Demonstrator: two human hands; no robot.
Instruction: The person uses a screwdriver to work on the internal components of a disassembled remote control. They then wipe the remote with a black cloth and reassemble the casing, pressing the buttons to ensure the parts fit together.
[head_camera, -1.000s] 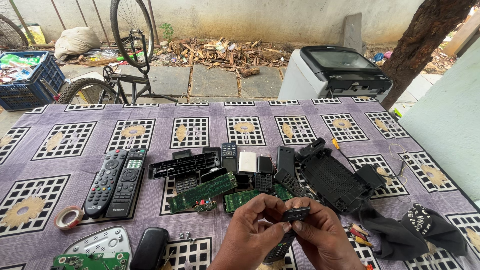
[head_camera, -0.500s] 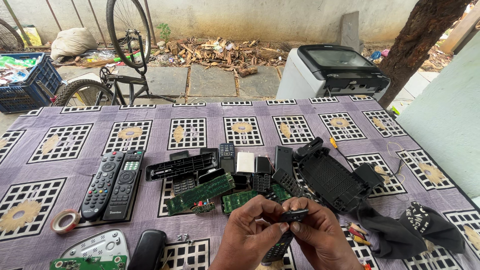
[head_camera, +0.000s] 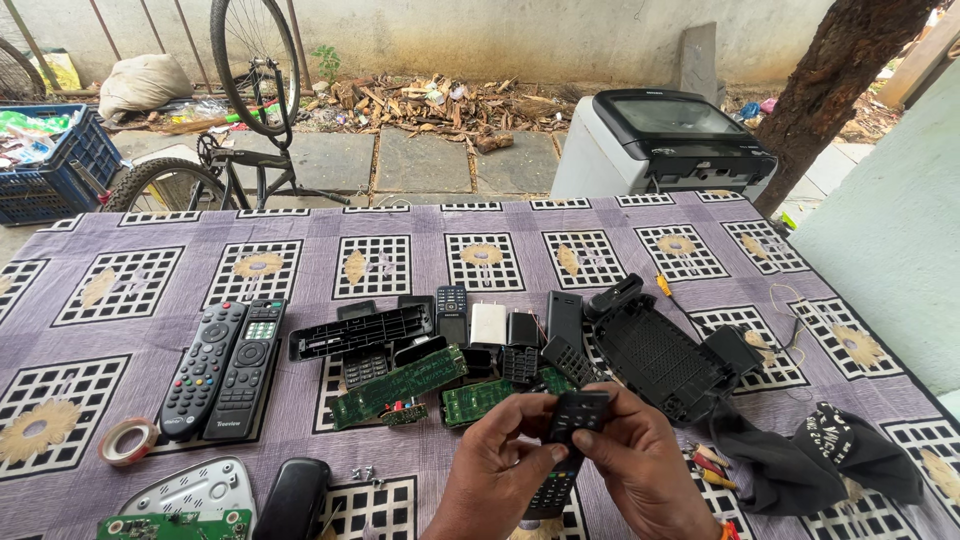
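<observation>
Spreading across the whole lower view, a desk under a purple cloth with square lattice and flower prints (head_camera: 420, 230), unmoved since a second ago. Behind it, a grey top-loading appliance with a dark lid (head_camera: 660, 140) and a black bicycle (head_camera: 245, 100). Lying right of centre on the cloth, a large black open plastic housing (head_camera: 660, 355); at the left, two long black remote controls side by side (head_camera: 225, 365); between them, a long green circuit board (head_camera: 400, 385).

Held low at the near edge, above the cloth, left hand (head_camera: 495, 475) and right hand (head_camera: 640, 470), hardly shifted from a second ago. Left grip closed around a slim black remote control (head_camera: 550, 490), keypad end pointing down. Right grip pinched on a small black button panel (head_camera: 580, 408) at the remote's top end, now raised slightly and turned flatter toward the camera than before. Judging by that, panel apparently being worked at the remote's upper end, whether joined or separate impossible to tell.
</observation>
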